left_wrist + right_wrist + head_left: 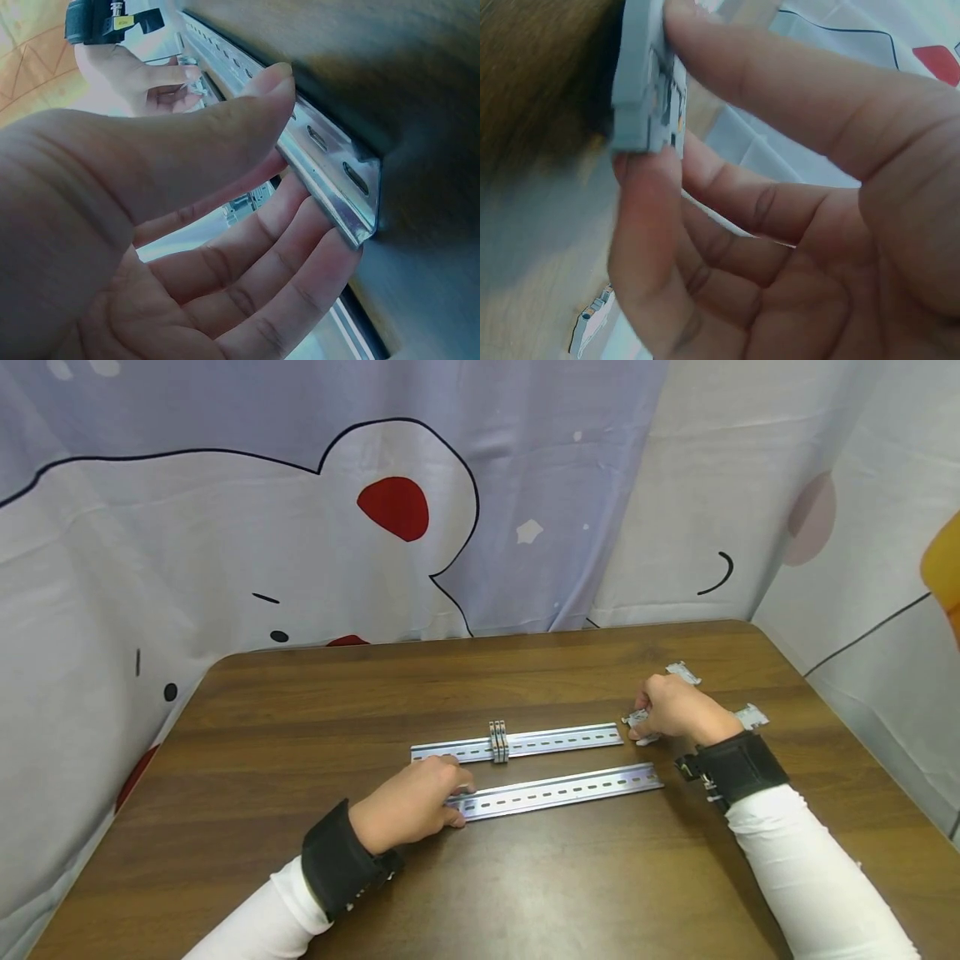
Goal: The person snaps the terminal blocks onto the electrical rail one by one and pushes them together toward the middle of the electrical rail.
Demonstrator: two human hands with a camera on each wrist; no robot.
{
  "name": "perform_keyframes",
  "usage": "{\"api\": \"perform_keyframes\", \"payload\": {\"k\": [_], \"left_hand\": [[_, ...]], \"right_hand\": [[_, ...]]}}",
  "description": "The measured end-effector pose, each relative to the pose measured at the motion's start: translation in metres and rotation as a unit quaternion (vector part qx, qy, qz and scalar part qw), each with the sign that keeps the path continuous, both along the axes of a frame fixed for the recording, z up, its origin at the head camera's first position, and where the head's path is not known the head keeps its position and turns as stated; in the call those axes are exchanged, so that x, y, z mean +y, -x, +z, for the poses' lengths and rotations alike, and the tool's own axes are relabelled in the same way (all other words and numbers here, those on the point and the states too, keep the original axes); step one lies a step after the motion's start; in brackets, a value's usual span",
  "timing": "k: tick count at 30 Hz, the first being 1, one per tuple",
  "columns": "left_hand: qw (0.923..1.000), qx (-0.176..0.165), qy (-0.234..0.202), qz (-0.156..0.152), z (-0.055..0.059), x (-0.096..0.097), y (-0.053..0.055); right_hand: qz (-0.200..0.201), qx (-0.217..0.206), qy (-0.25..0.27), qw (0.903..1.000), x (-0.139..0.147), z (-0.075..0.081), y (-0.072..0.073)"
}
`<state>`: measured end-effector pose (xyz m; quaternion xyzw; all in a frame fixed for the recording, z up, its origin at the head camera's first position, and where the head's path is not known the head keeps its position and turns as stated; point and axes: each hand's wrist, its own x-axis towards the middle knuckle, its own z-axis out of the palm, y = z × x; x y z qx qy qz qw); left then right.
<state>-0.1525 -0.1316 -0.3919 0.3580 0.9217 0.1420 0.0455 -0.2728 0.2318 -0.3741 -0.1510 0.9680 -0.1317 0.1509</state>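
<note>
White sleeves, the left [258, 914] and the right [817, 872], are reaching in from the bottom corners, each ending in a black wristband. Behind everything, a cartoon-printed curtain [540, 468] is hanging in folds around the back and sides. Brown wood-grain is running across the worktop [570, 877], which is carrying all the parts. Two slotted metal DIN rails are lying on it, one behind the other and well apart from the edges: the front rail [558, 792] is sitting nearer the person, and the rear rail [562, 741] is lying just beyond it. The left hand [408, 802] is grasping the front rail's left end, thumb lying across the slotted face and fingers supporting the opposite edge. The right hand [682, 706] is pinching a grey terminal block [637, 90] between thumb and fingers, just beyond the rails' right ends. Around that hand, two loose blocks are resting on the wood, one farther back [682, 672] and one to the right [752, 717]. Smallest, a narrow cluster of terminal blocks [498, 742] is standing across the rear rail, left of its middle.
</note>
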Motion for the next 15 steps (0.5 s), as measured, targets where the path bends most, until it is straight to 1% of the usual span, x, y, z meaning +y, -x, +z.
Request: {"api": "perform_keyframes", "payload": {"k": [4, 9, 15], "left_hand": [[1.0, 0.0, -0.004, -0.002, 0.0, -0.001, 0.0], [0.9999, 0.001, -0.009, -0.006, 0.0, -0.001, 0.0], [0.9999, -0.006, -0.015, -0.001, 0.001, -0.002, 0.001]], "right_hand": [[0.002, 0.003, 0.0, 1.0, 0.0, 0.004, -0.001], [0.026, 0.009, 0.013, 0.9995, 0.002, 0.013, -0.006], [0.045, -0.025, 0.017, 0.9986, 0.002, 0.025, -0.014]]}}
